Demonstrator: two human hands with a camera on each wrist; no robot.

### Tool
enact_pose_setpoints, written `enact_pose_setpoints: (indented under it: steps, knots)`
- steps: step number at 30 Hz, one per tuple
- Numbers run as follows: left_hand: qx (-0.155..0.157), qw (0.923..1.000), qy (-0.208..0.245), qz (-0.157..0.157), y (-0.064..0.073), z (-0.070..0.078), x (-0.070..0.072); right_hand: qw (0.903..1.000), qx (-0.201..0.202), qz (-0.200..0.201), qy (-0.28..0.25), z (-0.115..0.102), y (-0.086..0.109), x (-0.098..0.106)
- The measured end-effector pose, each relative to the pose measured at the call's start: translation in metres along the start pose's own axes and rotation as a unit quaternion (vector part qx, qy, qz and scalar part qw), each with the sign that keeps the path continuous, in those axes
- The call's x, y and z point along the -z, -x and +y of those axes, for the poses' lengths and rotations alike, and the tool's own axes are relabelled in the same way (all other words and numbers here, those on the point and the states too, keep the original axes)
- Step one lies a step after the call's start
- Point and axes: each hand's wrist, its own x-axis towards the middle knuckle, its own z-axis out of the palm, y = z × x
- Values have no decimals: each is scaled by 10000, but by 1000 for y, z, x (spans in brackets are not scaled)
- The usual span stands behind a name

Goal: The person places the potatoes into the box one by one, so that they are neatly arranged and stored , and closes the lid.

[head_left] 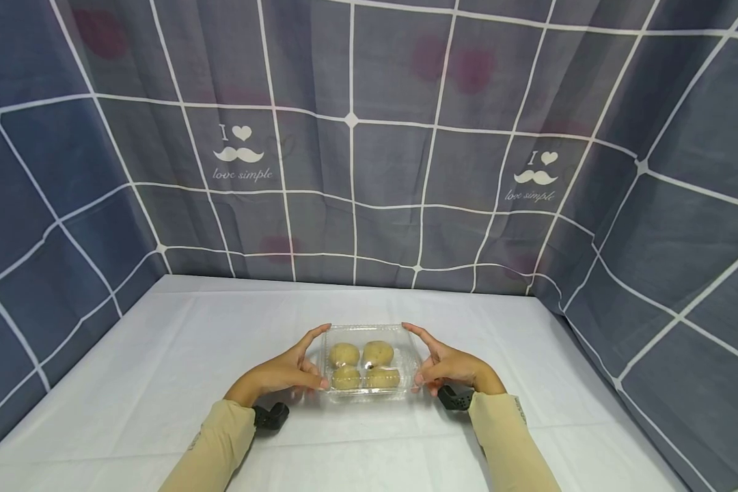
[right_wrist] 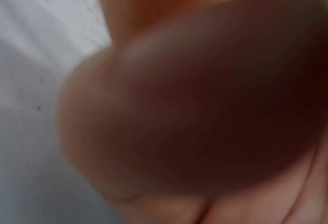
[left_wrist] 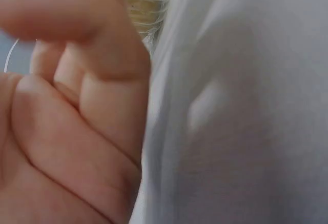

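A clear plastic box (head_left: 408, 350) with several yellowish potatoes (head_left: 378, 353) inside lies on the white table, near the middle of the head view. Gripping its left side is my left hand (head_left: 285, 372), index fingertip at the far corner and thumb at the near corner. My right hand (head_left: 455, 365) holds the right side in much the same way. In the left wrist view, the palm of the left hand (left_wrist: 66, 116) fills the left half, and a strip of the box (left_wrist: 146, 6) shows above. A blurred thumb of the right hand (right_wrist: 179, 101) covers most of the right wrist view.
A white cloth (head_left: 178, 369) covers the table under the box. Dark blue-grey curtains (head_left: 393, 164) with white grid lines stand at the back and both sides. Each wrist carries a black strap device, such as the left one (head_left: 272, 415).
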Motion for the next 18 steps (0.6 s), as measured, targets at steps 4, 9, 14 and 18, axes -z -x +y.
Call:
enact_pose_setpoints:
  steps: [4, 9, 14, 18]
  knots:
    - [-8, 10000, -16, 65, 1, 2, -1, 9999, -26, -26, -109, -2, 0, -1]
    - [-4, 10000, 5, 99, 1, 1, -1, 9998, -72, 3, -197, -4, 0, -2]
    - [21, 9999, 83, 89, 0, 1, -1, 9997, -99, 11, -212, -5, 0, -3]
    - [-24, 9997, 244, 19, -1, 0, -1, 9999, -85, 20, -93, -6, 0, -3]
